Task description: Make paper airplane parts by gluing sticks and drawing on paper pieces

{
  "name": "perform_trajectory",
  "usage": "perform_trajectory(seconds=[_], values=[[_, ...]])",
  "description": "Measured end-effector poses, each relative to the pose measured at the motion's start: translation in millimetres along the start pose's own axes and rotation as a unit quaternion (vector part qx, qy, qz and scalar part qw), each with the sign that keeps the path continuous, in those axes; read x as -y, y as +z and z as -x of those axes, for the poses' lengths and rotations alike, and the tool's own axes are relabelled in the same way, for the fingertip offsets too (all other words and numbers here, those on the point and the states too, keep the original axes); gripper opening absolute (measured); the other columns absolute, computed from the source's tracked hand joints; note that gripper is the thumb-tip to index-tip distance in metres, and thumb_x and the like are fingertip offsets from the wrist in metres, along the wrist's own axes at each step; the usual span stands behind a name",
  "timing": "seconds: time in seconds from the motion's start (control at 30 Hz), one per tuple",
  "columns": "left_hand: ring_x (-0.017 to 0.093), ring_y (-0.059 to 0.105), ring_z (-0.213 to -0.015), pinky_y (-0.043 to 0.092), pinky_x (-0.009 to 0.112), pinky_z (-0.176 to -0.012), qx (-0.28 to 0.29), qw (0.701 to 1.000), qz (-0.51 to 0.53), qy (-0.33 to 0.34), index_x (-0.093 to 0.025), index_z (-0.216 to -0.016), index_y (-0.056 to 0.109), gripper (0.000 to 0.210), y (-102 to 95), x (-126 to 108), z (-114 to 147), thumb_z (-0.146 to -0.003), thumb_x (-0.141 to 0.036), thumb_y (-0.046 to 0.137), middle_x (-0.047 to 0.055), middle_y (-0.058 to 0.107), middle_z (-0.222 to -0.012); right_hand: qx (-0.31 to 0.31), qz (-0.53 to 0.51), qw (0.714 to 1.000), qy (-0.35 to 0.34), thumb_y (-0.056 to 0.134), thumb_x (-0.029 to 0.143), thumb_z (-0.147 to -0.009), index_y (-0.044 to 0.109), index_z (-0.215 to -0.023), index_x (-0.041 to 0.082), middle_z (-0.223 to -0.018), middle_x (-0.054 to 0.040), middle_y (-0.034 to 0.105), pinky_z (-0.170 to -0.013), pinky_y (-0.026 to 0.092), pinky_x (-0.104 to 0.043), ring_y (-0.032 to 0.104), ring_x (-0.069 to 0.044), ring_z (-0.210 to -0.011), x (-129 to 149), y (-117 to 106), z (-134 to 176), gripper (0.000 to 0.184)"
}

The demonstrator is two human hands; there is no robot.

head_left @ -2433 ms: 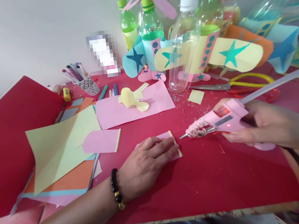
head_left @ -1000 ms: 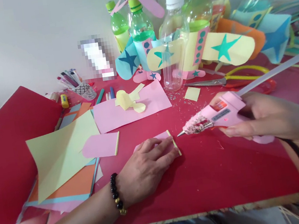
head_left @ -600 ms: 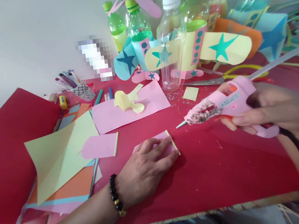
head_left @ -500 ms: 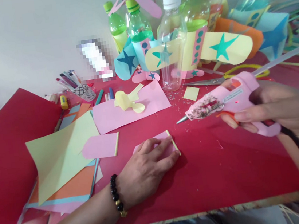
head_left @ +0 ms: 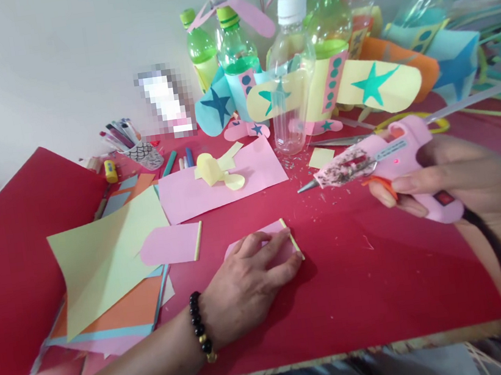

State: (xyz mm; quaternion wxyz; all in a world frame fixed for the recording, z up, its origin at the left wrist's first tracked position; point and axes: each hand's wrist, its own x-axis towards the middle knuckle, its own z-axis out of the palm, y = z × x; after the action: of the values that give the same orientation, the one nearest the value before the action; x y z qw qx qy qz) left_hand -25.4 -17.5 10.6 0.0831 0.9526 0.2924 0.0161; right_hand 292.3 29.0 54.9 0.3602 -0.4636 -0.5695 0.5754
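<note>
The left hand [head_left: 245,286] lies on a pink tab [head_left: 271,228] on the worktop [head_left: 384,293], fingers a little spread, two tips at the yellow strip [head_left: 293,243] along the tab's right edge. The right hand [head_left: 475,176] is wrapped around a glue gun [head_left: 407,164] to the tab's right, its nozzle [head_left: 308,186] apart from the tab. Left of the tab lies another tab [head_left: 170,244]; beyond it, a pink sheet [head_left: 178,197] and a clear bottle [head_left: 285,84].

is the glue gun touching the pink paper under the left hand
No, red tabletop shows between the glue gun and the pink paper under the left hand.
</note>
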Motion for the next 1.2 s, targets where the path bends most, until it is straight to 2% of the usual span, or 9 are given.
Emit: perform_trajectory(seconds=[0.2,0.4,0.63,0.93,1.07,1.2], values=[[0.029,0.042,-0.125,0.042,0.05,-0.102,0.002,1.0,0.006,-0.019,-0.029,-0.137,0.05,0.045,1.7,-0.6,1.6,-0.095,-0.014,0.044,0.008,0.034,-0.153,-0.015,-0.013,1.0,-0.015,0.067,0.02,-0.071,0.065,-0.063,0.023,-0.054,-0.0012,0.062,-0.031,0.034,-0.024,0.051,-0.012,-0.036,0.0,1.5,-0.6,0.008],[0.032,0.043,-0.123,0.046,0.053,-0.095,0.012,0.999,0.004,-0.052,-0.038,-0.138,0.046,0.047,1.7,-1.2,1.5,-0.096,-0.017,0.044,0.012,0.023,-0.156,-0.004,-0.009,1.0,-0.012,0.067,0.022,-0.072,0.065,-0.064,0.021,-0.058,-0.0026,0.064,-0.033,0.03,-0.023,0.048,-0.009,-0.037,-2.9,-0.3,-1.6,0.008],[0.032,0.043,-0.122,0.045,0.055,-0.095,0.026,0.998,-0.002,-0.048,-0.037,-0.139,0.044,0.045,0.1,-1.0,-0.2,-0.097,-0.02,0.043,0.014,0.022,-0.156,-0.015,-0.006,1.0,0.0,0.068,0.024,-0.071,0.064,-0.065,0.022,-0.059,-0.0036,0.065,-0.034,0.03,-0.025,0.049,-0.011,-0.037,-0.3,-0.1,-1.3,0.007],[0.033,0.043,-0.122,0.045,0.055,-0.095,0.029,0.999,-0.007,-0.039,-0.035,-0.139,0.044,0.044,-3.0,-1.1,-1.8,-0.097,-0.021,0.043,0.015,0.023,-0.155,0.001,0.001,1.0,0.004,0.068,0.027,-0.074,0.066,-0.065,0.02,-0.059,-0.0043,0.063,-0.034,0.029,-0.024,0.048,-0.011,-0.038,-3.0,-0.3,0.8,0.011],[0.033,0.044,-0.122,0.045,0.055,-0.096,0.026,0.999,-0.008,-0.041,-0.035,-0.139,0.045,0.045,-3.3,-1.5,-0.9,-0.097,-0.021,0.045,0.015,0.024,-0.155,-0.001,-0.005,1.0,0.003,0.067,0.027,-0.073,0.064,-0.061,0.021,-0.061,-0.0051,0.064,-0.034,0.029,-0.025,0.047,-0.011,-0.038,-1.4,0.4,0.4,0.014],[0.032,0.042,-0.125,0.045,0.054,-0.098,0.026,0.999,-0.005,-0.047,-0.035,-0.14,0.045,0.045,-2.0,-1.6,0.8,-0.097,-0.021,0.045,0.013,0.023,-0.156,-0.004,-0.006,1.0,0.007,0.068,0.027,-0.072,0.065,-0.065,0.021,-0.057,-0.0038,0.063,-0.034,0.029,-0.023,0.047,-0.011,-0.038,-1.1,0.5,-1.1,0.01]])
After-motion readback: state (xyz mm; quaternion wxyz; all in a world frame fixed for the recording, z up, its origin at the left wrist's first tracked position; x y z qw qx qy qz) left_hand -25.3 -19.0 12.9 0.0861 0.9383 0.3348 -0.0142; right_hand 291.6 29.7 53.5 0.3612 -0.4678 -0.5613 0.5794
